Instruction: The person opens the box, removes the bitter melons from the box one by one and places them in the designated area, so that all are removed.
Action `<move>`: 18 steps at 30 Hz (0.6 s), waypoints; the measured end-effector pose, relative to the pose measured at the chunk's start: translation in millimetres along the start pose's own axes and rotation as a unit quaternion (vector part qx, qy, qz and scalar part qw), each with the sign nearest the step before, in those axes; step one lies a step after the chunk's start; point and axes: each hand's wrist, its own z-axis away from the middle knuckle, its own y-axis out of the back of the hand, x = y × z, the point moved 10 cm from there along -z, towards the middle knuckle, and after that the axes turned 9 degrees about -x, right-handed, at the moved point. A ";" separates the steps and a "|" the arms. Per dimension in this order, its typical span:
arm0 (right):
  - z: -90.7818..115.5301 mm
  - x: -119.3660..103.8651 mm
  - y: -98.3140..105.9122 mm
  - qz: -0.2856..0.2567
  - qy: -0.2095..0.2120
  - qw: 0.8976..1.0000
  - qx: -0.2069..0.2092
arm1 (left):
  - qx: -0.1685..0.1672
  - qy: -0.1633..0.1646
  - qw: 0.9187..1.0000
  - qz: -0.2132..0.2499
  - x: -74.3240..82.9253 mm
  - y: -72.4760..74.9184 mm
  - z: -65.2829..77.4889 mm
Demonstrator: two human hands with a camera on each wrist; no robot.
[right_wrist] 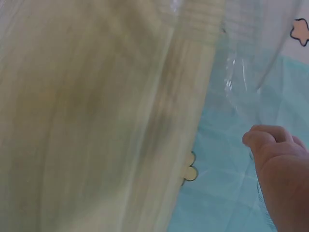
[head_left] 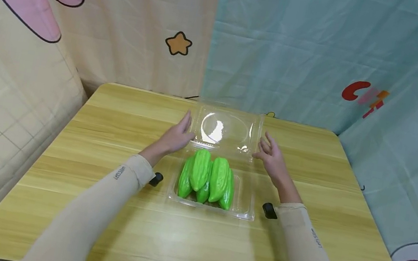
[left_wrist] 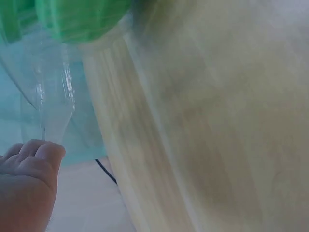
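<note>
A clear plastic clamshell box stands on the table, its lid (head_left: 230, 129) raised at the back and its tray (head_left: 243, 202) flat in front. Several bright green ridged fruits, like star fruit (head_left: 219, 179), lie side by side in the tray. My left hand (head_left: 176, 136) is at the lid's left edge, fingers extended, thumb toward the plastic. At the opposite edge is my right hand (head_left: 273, 158), its fingers spread and slightly bent. Both wrist views show fingertips close to the lid (left_wrist: 55, 99); exact contact is hard to make out through the clear plastic.
The wooden table (head_left: 103, 205) has rounded corners. Printed curtains (head_left: 282, 50) hang behind it and along both sides. Small black devices (head_left: 269, 210) sit at both wrists.
</note>
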 end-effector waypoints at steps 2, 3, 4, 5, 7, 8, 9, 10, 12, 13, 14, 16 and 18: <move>-1.0 8.4 1.9 -0.010 -0.009 1.000 -0.006 | -0.006 0.017 1.000 0.007 -5.8 -2.1 0.0; -1.6 12.1 2.1 -0.017 -0.011 1.000 -0.011 | -0.009 0.024 1.000 0.008 -8.6 -3.3 0.3; -2.5 15.1 3.2 -0.019 -0.013 1.000 -0.015 | -0.011 0.029 0.999 0.009 -10.2 -4.1 0.0; -3.3 17.3 4.0 -0.022 -0.013 0.999 -0.019 | -0.012 0.033 0.999 0.012 -11.2 -5.0 -0.1; -3.7 21.2 4.5 -0.023 -0.016 0.999 -0.025 | -0.013 0.040 0.999 0.013 -14.0 -6.8 0.1; -3.4 22.6 4.2 -0.020 -0.017 0.999 -0.028 | -0.014 0.042 0.999 0.011 -15.4 -7.8 0.3; -2.8 24.2 3.8 -0.016 -0.019 0.999 -0.030 | -0.015 0.045 0.999 0.007 -17.0 -9.0 0.7; -1.9 25.3 3.3 -0.013 -0.020 0.999 -0.031 | -0.017 0.045 0.999 0.006 -18.5 -10.4 1.1; -0.3 27.7 2.4 -0.010 -0.021 0.999 -0.032 | -0.019 0.046 0.999 -0.001 -22.1 -12.6 2.1; 0.4 28.6 1.8 -0.008 -0.020 0.999 -0.032 | -0.019 0.045 0.999 -0.003 -23.6 -13.4 2.7; 0.6 29.4 1.0 -0.008 -0.019 0.999 -0.033 | -0.020 0.044 0.999 -0.002 -25.4 -14.3 3.4; 1.4 30.3 -0.3 -0.005 -0.014 0.999 -0.034 | -0.018 0.039 0.999 0.003 -28.3 -15.4 4.9; 2.3 31.4 -1.6 0.000 -0.008 0.999 -0.035 | -0.015 0.033 0.999 0.012 -30.3 -16.4 6.3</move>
